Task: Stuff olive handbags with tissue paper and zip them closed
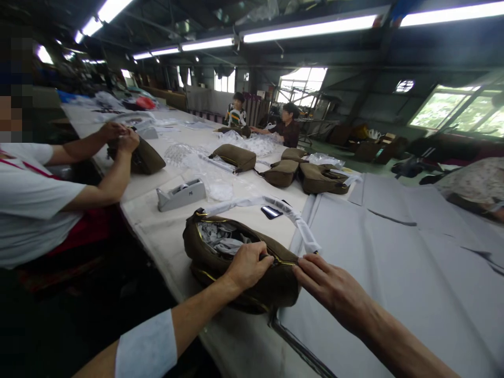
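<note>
A dark olive handbag lies before me at the table's edge, its gold-toothed top zipper partly open. Crumpled grey stuffing paper shows inside the opening. My left hand is closed in a pinch on the zipper pull, which the fingers mostly hide, where the open part meets the closed part. With fingers and thumb, my right hand grips the bag's right end beside the zipper's end. The bag's strap, wrapped in white covering, arches behind it onto the table.
A grey tape dispenser and a phone sit beyond the bag. Farther back are several olive bags and clear plastic wrapping. Grey sheeting covers the right side. At left, a co-worker's hands handle another bag; two people sit farther off.
</note>
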### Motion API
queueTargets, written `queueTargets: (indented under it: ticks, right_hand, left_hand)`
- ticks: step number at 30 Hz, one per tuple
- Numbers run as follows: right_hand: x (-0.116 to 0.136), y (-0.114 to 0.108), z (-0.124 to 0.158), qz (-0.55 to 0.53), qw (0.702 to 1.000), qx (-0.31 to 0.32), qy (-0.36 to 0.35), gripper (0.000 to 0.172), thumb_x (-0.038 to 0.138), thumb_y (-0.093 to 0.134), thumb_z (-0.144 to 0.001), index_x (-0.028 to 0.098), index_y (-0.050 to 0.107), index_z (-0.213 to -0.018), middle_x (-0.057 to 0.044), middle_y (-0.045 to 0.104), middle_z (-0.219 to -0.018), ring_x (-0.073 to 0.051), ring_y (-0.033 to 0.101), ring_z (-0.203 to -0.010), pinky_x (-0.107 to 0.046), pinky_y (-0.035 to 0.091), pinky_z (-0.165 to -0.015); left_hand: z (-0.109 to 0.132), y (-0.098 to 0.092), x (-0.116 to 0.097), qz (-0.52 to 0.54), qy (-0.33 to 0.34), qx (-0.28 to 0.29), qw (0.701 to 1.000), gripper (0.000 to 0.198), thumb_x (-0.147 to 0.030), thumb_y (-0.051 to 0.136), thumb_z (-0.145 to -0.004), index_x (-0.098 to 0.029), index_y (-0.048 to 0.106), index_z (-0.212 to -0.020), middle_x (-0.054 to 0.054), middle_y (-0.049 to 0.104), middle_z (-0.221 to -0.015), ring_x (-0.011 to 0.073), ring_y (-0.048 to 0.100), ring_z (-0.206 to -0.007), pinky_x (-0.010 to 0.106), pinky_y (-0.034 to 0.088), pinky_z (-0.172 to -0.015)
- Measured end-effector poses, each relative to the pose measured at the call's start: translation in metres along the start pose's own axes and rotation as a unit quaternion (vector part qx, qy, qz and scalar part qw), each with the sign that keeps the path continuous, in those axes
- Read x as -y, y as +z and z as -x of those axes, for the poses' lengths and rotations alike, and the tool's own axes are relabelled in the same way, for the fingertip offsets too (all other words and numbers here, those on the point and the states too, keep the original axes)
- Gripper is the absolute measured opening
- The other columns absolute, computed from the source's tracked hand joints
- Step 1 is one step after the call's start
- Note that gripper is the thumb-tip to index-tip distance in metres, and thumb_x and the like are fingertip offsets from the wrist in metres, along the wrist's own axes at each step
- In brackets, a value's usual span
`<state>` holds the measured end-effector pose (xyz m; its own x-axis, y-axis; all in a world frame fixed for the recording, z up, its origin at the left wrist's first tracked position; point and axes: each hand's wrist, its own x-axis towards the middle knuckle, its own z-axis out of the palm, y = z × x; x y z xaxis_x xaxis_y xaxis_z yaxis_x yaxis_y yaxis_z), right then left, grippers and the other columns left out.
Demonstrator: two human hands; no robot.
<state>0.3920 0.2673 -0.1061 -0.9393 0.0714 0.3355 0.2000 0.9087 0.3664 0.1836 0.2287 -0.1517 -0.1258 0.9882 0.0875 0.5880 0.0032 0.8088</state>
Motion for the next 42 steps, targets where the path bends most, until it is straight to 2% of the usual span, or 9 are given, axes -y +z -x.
queueTargets:
  ticks: [13,17,20,23,28,32,35,38,42]
  right_hand:
    - [0.018,-0.004,-0.007,-0.038,0.995,0.081,0.053,0.024,0.0,0.047,-0.076,0.013,0.06,-0.091,-0.008,0.062,-0.079,-0.02,0.058,-0.072,-0.026,0.052,-0.054]
    - [0.041,0.004,-0.037,0.074,0.982,0.12,0.124,0.012,0.009,0.06,-0.07,0.009,0.066,-0.08,-0.018,0.065,-0.081,-0.032,0.06,-0.082,-0.045,0.052,-0.07]
    - [0.05,0.028,-0.07,0.1,0.96,0.184,0.188,0.039,0.021,0.065,-0.073,0.0,0.062,-0.105,-0.028,0.062,-0.103,-0.04,0.056,-0.101,-0.052,0.047,-0.08]
    - [0.04,0.046,-0.088,0.018,0.925,0.282,0.252,0.047,0.027,0.074,-0.068,0.002,0.06,-0.105,-0.02,0.065,-0.09,-0.032,0.062,-0.083,-0.04,0.05,-0.067]
    - [0.027,0.035,-0.074,-0.066,0.937,0.262,0.223,0.01,0.019,0.059,-0.08,0.016,0.062,-0.089,-0.008,0.065,-0.085,-0.023,0.062,-0.076,-0.03,0.044,-0.06]
    - [0.033,0.029,-0.055,-0.097,0.939,0.26,0.203,0.011,0.012,0.052,-0.083,0.018,0.061,-0.084,-0.004,0.064,-0.08,-0.021,0.061,-0.075,-0.029,0.04,-0.058]
    - [0.031,0.033,-0.05,-0.112,0.944,0.253,0.179,0.008,0.014,0.053,-0.084,0.018,0.06,-0.084,-0.003,0.064,-0.08,-0.021,0.059,-0.075,-0.029,0.038,-0.057]
    - [0.022,0.034,-0.047,-0.118,0.946,0.248,0.173,0.006,0.016,0.054,-0.085,0.017,0.059,-0.084,-0.003,0.064,-0.079,-0.018,0.058,-0.072,-0.028,0.034,-0.055]
    - [0.011,0.026,-0.034,-0.147,0.949,0.22,0.173,0.008,0.018,0.052,-0.088,0.017,0.058,-0.081,-0.002,0.064,-0.079,-0.016,0.055,-0.072,-0.028,0.034,-0.058]
  left_hand:
    - [0.015,-0.007,0.03,-0.118,0.052,-0.074,0.989,0.013,-0.024,0.057,-0.081,-0.017,0.061,-0.071,0.004,0.066,-0.076,0.0204,0.057,-0.082,0.032,0.037,-0.078]
    - [0.016,0.002,0.035,-0.14,0.077,-0.078,0.984,0.015,-0.022,0.049,-0.086,-0.016,0.06,-0.077,0.006,0.065,-0.08,0.02,0.057,-0.082,0.031,0.039,-0.077]
    - [0.013,0.003,0.036,-0.149,0.108,-0.058,0.981,0.015,-0.023,0.048,-0.087,-0.017,0.058,-0.077,0.004,0.064,-0.076,0.0181,0.058,-0.072,0.028,0.041,-0.068]
    - [0.013,-0.001,0.033,-0.156,0.138,-0.06,0.976,0.017,-0.021,0.045,-0.088,-0.016,0.059,-0.081,0.006,0.066,-0.08,0.0194,0.061,-0.076,0.029,0.042,-0.07]
    - [0.022,-0.016,0.031,-0.156,0.227,-0.079,0.958,0.024,-0.026,0.039,-0.092,-0.017,0.06,-0.088,0.008,0.067,-0.1,0.0211,0.06,-0.096,0.037,0.04,-0.088]
    - [0.02,-0.036,0.049,-0.255,0.327,0.028,0.91,0.032,-0.046,0.064,-0.076,-0.018,0.06,-0.091,0.014,0.044,-0.139,0.0347,0.03,-0.132,0.061,0.016,-0.105]
    - [0.004,-0.047,0.056,-0.349,0.36,0.115,0.857,0.044,-0.045,0.077,-0.063,-0.017,0.061,-0.094,0.019,0.025,-0.148,0.0421,0.016,-0.136,0.071,0.006,-0.1]
    - [-0.015,-0.05,0.051,-0.395,0.358,0.172,0.828,0.024,-0.037,0.071,-0.072,-0.019,0.066,-0.087,0.016,0.048,-0.133,0.0379,0.04,-0.123,0.068,0.016,-0.099]
    - [-0.02,-0.048,0.039,-0.393,0.354,0.209,0.823,0.015,-0.031,0.063,-0.079,-0.021,0.066,-0.089,0.008,0.062,-0.103,0.0249,0.057,-0.091,0.046,0.042,-0.085]
